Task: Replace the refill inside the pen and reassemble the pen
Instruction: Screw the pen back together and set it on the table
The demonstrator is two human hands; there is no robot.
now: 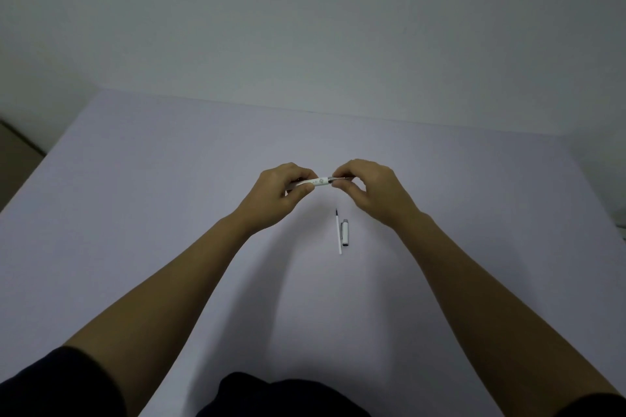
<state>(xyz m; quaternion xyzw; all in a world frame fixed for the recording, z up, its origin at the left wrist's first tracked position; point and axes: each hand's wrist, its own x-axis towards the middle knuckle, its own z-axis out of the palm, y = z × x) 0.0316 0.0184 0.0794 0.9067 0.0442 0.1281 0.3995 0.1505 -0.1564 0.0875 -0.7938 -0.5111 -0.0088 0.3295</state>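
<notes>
I hold a white pen level above the table, between both hands. My left hand grips its barrel, and most of that end is hidden in my fist. My right hand pinches the pen's darker tip section at the right end. Below my right hand, a thin white refill with a dark tip lies on the table, pointing away from me. A short grey and white pen cap lies right beside it, on its right.
The table is covered in a plain pale lilac surface and meets a white wall at the back. Its left edge drops off beside a brownish floor strip. My dark sleeves and lap are at the bottom.
</notes>
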